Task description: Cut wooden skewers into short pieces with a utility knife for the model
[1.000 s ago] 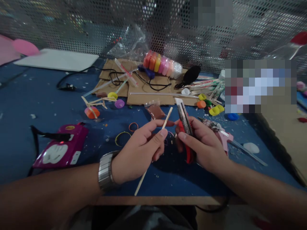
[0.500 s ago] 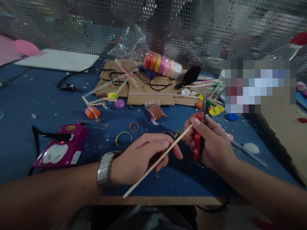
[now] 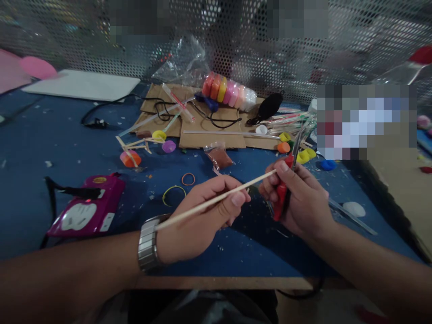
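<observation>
At nine o'clock from the left hand (image 3: 205, 216), a glossy purple plastic box (image 3: 89, 207) lies on the blue tabletop (image 3: 67, 153); a thin yellow-green ring (image 3: 173, 195) is at ten. A thin, pale wooden stick (image 3: 202, 206) lies across the half-curled left hand, its near end now by the silver metal watch (image 3: 147, 243); I cannot tell whether that hand grips it. Half a second ago the stick rose more steeply; now it points toward two o'clock, tip at the right hand's thumb. The right hand (image 3: 300, 193) clasps a red-bodied utility knife (image 3: 281, 193), leaning slightly further toward one o'clock.
</observation>
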### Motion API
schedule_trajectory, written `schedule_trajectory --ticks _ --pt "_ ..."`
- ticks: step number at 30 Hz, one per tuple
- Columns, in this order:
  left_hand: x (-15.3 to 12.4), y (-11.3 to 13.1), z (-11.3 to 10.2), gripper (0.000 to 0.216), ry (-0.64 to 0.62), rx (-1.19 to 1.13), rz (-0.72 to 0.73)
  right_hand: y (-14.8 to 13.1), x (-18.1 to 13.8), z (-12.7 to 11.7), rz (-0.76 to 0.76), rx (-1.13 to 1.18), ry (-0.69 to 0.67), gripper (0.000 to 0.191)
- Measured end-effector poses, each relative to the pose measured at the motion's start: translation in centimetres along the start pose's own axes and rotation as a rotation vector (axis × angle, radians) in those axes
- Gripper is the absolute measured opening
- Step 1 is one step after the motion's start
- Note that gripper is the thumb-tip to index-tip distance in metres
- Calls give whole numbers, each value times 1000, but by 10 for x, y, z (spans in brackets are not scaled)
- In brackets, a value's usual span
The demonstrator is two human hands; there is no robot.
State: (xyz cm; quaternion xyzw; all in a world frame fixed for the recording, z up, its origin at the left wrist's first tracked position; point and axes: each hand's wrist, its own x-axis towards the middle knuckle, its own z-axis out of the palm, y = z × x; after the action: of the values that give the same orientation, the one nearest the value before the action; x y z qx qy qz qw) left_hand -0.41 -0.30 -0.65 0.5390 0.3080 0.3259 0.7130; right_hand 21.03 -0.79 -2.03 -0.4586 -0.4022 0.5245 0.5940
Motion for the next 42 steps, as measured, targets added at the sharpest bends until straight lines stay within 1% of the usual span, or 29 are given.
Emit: schedule_trajectory --ticks 3,7,9,11,13,16,20,22,24,26,28,30,33,35,38,40,42 --pt "2 -1 1 38 49 1 8 1 -4 -2 -13 -41 -62 35" --pt "3 1 4 42 40 -34 -32 -1 -14 -4 -14 -151 -199 30" --pt "2 1 5 44 44 -60 -53 -3 -18 -3 -42 -205 -243 29" --pt "2 -1 6 44 86 -94 -65 -4 -19 -2 -80 -250 -261 29" --pt "2 -3 6 41 158 -134 -58 -5 -18 -1 -93 -294 -271 29" --pt "3 -6 5 39 222 -152 -48 -5 -17 -1 -63 -340 -304 26" --pt "5 -8 3 34 244 -120 -38 -7 -16 -1 -19 -358 -350 25" --pt "6 -8 2 33 260 -132 -59 -7 -16 -2 -6 -361 -379 24" --pt "6 -8 2 34 268 -136 -80 -6 -17 -4 11 -339 -412 23" --pt "5 -7 1 38 250 -128 -91 -3 -17 -5 53 -273 -429 27" --pt "5 -7 1 39 202 -124 -106 0 -17 -5 106 -189 -416 34" --pt "4 -7 1 35 150 -127 -120 2 -17 -4 137 -138 -382 38" --pt "5 -8 1 30 120 -114 -106 4 -16 -4 162 -148 -346 38" --pt "6 -8 2 30 110 -118 -80 6 -15 -5 162 -174 -327 38" --pt "6 -6 2 40 113 -72 -60 9 -14 -7 141 -183 -280 45" --pt "5 -5 1 52 130 -19 -79 9 -14 -8 134 -179 -272 50" --pt "4 -6 0 65 150 14 -90 7 -15 -7 133 -179 -272 50"
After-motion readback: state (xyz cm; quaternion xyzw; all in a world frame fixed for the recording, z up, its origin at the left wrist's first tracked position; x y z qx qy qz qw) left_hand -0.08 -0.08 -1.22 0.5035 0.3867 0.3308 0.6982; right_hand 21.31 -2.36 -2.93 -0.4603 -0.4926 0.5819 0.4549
